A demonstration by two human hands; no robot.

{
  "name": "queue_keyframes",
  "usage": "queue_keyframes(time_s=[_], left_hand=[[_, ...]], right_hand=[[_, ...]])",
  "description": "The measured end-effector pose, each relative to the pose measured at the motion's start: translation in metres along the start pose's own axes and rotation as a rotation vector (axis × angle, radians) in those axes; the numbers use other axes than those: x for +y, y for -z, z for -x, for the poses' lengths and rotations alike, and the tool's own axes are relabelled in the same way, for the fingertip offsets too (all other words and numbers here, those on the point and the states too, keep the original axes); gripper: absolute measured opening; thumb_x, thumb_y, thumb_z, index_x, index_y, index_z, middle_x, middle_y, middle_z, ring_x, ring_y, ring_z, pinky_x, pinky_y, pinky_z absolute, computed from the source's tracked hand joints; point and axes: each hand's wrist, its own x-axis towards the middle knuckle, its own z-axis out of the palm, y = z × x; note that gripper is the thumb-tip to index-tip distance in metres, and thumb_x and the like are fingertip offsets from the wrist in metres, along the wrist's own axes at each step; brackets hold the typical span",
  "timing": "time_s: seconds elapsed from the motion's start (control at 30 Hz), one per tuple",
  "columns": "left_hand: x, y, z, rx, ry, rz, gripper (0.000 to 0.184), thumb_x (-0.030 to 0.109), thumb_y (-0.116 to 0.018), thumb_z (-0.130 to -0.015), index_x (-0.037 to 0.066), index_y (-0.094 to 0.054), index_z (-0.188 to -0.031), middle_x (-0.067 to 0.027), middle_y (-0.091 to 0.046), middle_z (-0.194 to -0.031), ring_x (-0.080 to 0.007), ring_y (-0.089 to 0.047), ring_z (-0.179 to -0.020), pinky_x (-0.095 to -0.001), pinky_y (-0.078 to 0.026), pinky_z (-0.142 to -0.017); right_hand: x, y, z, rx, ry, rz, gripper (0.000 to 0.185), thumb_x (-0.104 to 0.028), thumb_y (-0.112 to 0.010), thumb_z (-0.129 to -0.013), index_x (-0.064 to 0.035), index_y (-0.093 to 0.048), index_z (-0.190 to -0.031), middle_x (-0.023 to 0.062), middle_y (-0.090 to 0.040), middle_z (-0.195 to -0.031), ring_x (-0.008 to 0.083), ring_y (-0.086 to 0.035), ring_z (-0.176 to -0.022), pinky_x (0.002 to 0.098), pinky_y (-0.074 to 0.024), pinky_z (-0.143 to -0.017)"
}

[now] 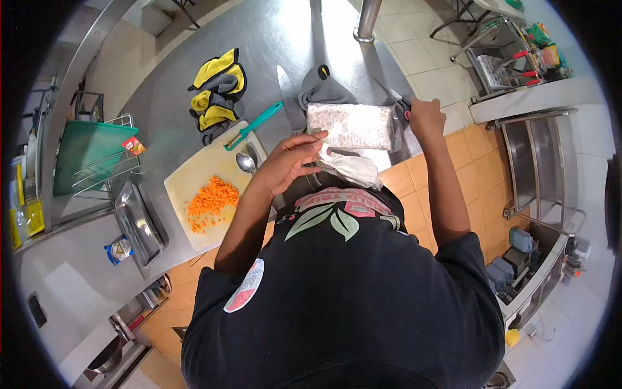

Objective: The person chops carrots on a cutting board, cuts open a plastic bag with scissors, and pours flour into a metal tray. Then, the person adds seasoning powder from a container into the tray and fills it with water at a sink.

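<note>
Beside a wrapped white package (350, 126), my left hand (291, 162) pinches a crumpled white bag (353, 170) at the table's near edge. My right hand (427, 122) is closed at the table's right edge, with its fingers on the handle of the scissors (404, 109); the blades point away over the metal. Behind the package lies a grey cloth (326, 89). A large knife blade (286, 84) lies left of that cloth. A cutting board (178, 178) farther left bears diced orange pieces (212, 202), a spoon (245, 162) and a teal-handled peeler (256, 124).
Yellow and grey gloves (219, 91) lie on the steel table (269, 32) at the back left. A metal pole (368, 23) rises at the back. At the left are a metal tray (137, 223), a wire rack and a green board (94, 157).
</note>
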Motion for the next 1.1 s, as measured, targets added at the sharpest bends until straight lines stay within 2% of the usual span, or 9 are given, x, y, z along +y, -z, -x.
queue_keyframes(time_s=[0.2,0.3,0.47,0.53,0.63,0.8,0.83,0.93,1.1], left_hand=[[0.002,0.001,0.004,-0.063,-0.021,0.068,0.021,0.021,-0.052,-0.096,0.008,-0.058,-0.112,-0.0087,-0.047,-0.139,-0.0301,-0.054,-0.119,-0.0468,-0.05,-0.089],[0.001,0.003,0.003,-0.072,-0.043,0.066,0.024,0.023,-0.052,-0.096,0.009,-0.056,-0.114,-0.0093,-0.048,-0.138,-0.0311,-0.053,-0.12,-0.0489,-0.05,-0.09],[-0.007,0.012,-0.002,-0.065,-0.039,0.139,0.027,0.029,-0.053,-0.095,0.011,-0.056,-0.115,-0.0081,-0.049,-0.137,-0.0313,-0.051,-0.122,-0.05,-0.048,-0.091],[-0.008,0.013,-0.002,-0.082,-0.037,0.158,0.027,0.032,-0.054,-0.095,0.014,-0.056,-0.115,-0.0076,-0.049,-0.138,-0.0308,-0.05,-0.123,-0.0506,-0.046,-0.092],[-0.008,0.013,-0.001,-0.095,-0.023,0.193,0.026,0.035,-0.055,-0.094,0.019,-0.055,-0.114,-0.007,-0.049,-0.137,-0.0295,-0.047,-0.125,-0.0526,-0.041,-0.096],[-0.012,0.02,0.002,0.103,-0.014,0.26,0.024,0.036,-0.058,-0.092,0.021,-0.054,-0.111,-0.0042,-0.055,-0.126,-0.026,-0.049,-0.122,-0.0554,-0.035,-0.098],[-0.014,0.022,0.002,0.179,-0.02,0.324,0.02,0.033,-0.061,-0.091,0.021,-0.056,-0.104,0.0001,-0.059,-0.105,-0.0218,-0.055,-0.109,-0.051,-0.039,-0.096],[-0.017,0.032,0.004,0.212,-0.09,0.373,0.015,0.031,-0.064,-0.089,0.02,-0.057,-0.098,0.0039,-0.057,-0.089,-0.0171,-0.058,-0.096,-0.0466,-0.042,-0.093],[-0.013,0.041,0.013,0.286,-0.151,0.401,0.012,0.029,-0.064,-0.089,0.021,-0.058,-0.096,0.0056,-0.058,-0.088,-0.0131,-0.058,-0.089,-0.0417,-0.044,-0.089]], right_hand=[[-0.011,0.014,-0.01,0.0,0.1,-0.113,0.01,-0.013,-0.066,-0.077,-0.0031,-0.067,-0.079,0.0202,-0.066,-0.088,0.0377,-0.065,-0.084,0.0432,-0.0543,-0.068],[0.0,0.004,-0.021,-0.025,0.264,-0.151,0.018,-0.018,-0.07,-0.076,-0.0048,-0.069,-0.088,0.0191,-0.066,-0.092,0.0367,-0.065,-0.085,0.0428,-0.0546,-0.067],[-0.039,0.042,0.051,-0.119,0.512,-0.852,0.063,-0.032,-0.081,-0.064,-0.0106,-0.062,-0.12,0.0154,-0.067,-0.1,0.0333,-0.065,-0.089,0.0393,-0.0522,-0.079],[-0.064,0.034,0.087,-0.051,0.72,-0.937,0.071,-0.022,-0.086,-0.056,-0.003,-0.059,-0.119,0.0142,-0.063,-0.115,0.0312,-0.06,-0.105,0.0371,-0.0463,-0.09],[-0.082,0.02,0.119,-0.072,0.647,-0.894,0.083,-0.017,-0.087,-0.055,-0.007,-0.052,-0.129,0.0135,-0.057,-0.126,0.0334,-0.052,-0.116,0.0402,-0.0419,-0.097],[-0.081,-0.01,0.113,0.002,0.639,-1.008,0.081,-0.009,-0.086,-0.053,-0.0084,-0.053,-0.127,0.0149,-0.059,-0.12,0.0337,-0.057,-0.109,0.0381,-0.0466,-0.092],[-0.081,-0.001,0.112,-0.026,0.62,-0.987,0.08,-0.01,-0.086,-0.053,-0.0082,-0.053,-0.126,0.0152,-0.06,-0.119,0.0336,-0.057,-0.108,0.0382,-0.0471,-0.091],[-0.079,0.003,0.109,-0.071,0.585,-0.948,0.076,-0.014,-0.085,-0.057,-0.0082,-0.053,-0.126,0.016,-0.061,-0.117,0.0334,-0.059,-0.107,0.0387,-0.0478,-0.09],[-0.078,0.002,0.104,-0.089,0.603,-0.944,0.073,-0.018,-0.084,-0.06,-0.0072,-0.053,-0.125,0.0162,-0.061,-0.117,0.0334,-0.059,-0.107,0.0386,-0.0472,-0.091]])
